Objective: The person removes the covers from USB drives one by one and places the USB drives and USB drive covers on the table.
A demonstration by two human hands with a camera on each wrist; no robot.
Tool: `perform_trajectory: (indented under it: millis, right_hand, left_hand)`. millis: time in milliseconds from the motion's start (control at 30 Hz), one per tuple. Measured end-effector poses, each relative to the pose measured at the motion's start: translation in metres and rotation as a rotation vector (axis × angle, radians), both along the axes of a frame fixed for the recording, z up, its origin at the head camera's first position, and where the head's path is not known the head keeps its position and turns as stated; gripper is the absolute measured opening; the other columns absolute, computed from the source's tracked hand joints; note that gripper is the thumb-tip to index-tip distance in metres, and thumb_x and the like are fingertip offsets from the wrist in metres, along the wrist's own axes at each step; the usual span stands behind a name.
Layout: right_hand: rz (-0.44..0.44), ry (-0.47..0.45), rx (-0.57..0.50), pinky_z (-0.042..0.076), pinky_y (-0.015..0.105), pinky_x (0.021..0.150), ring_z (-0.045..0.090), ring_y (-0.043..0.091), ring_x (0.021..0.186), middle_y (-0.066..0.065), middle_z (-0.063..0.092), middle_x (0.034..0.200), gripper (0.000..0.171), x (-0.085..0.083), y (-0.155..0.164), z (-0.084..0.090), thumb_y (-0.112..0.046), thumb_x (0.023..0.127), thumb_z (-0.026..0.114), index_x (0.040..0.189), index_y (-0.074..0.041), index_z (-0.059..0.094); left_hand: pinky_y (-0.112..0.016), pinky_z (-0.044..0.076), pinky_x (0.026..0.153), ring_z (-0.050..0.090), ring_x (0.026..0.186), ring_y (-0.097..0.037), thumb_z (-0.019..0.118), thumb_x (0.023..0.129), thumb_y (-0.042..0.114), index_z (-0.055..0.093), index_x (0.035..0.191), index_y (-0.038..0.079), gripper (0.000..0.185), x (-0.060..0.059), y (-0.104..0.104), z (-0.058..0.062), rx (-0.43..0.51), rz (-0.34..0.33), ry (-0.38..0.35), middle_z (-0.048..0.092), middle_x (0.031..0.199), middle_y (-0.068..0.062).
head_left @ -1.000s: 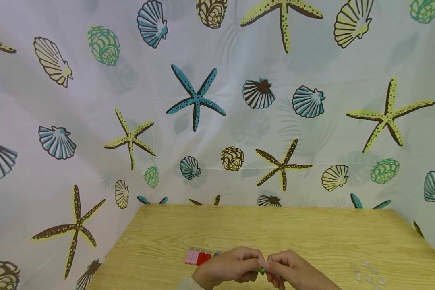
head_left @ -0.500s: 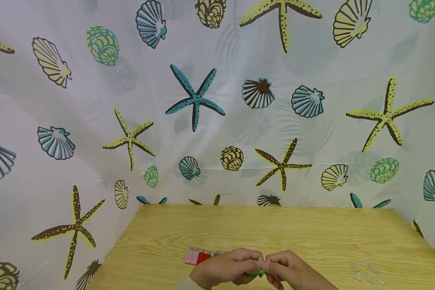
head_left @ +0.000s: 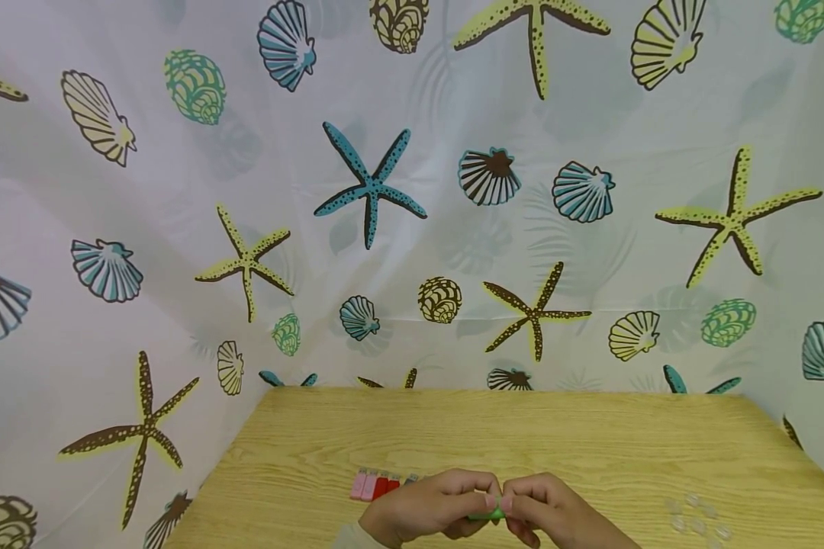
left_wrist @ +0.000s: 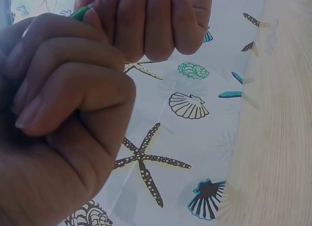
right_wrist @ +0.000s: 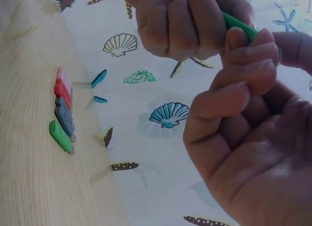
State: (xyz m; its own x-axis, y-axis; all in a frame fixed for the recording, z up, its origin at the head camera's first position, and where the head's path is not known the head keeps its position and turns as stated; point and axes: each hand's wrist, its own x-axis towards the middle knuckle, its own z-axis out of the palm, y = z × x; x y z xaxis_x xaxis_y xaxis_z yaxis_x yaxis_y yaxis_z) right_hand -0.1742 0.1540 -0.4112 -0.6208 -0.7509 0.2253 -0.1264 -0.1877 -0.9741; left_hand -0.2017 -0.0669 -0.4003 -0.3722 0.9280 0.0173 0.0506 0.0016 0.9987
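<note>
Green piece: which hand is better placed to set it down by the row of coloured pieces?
Probably left. Both hands pinch the green piece, but the left hand is beside the row; the right hand is farther away.

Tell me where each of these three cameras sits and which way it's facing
Head: worn on the head, facing forward and down over the pale wooden table to the sea-shell printed curtain; both hands, left hand and right hand, show at the bottom edge.
Left wrist: behind the left hand, looking past its curled fingers toward the curtain.
Right wrist: under the right hand, looking toward the left hand and a row of small pink, red, grey and green plastic pieces.
Shared: all three show the thin green plastic piece pinched between both hands.
</note>
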Motion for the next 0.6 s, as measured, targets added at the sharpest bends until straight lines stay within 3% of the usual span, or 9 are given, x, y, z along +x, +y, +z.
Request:
perform_trajectory:
  millis: [333,600]
  right_hand:
    - [0.046,0.086,-0.045,0.041,0.030,0.058,0.034,0.029,0.054,0.025,0.033,0.063,0.031,-0.0014,-0.0005,-0.0011,-0.002,0.104,0.029,0.080,0.011,0.044]
    - [0.037,0.112,-0.039,0.040,0.032,0.062,0.035,0.023,0.055,0.022,0.032,0.061,0.032,0.0008,-0.0013,0.0000,-0.002,0.104,0.028,0.075,0.007,0.041]
  left_hand:
    - [-0.025,0.019,0.046,0.017,0.046,-0.012,0.032,0.107,0.019,0.037,0.096,-0.010,0.031,0.0013,-0.0001,0.0019,-0.002,-0.021,-0.003,0.027,0.058,0.002]
    - [-0.025,0.020,0.047,0.017,0.047,-0.013,0.034,0.106,0.021,0.038,0.095,-0.007,0.031,0.0053,0.0006,0.0058,0.002,-0.004,0.014,0.027,0.060,0.000]
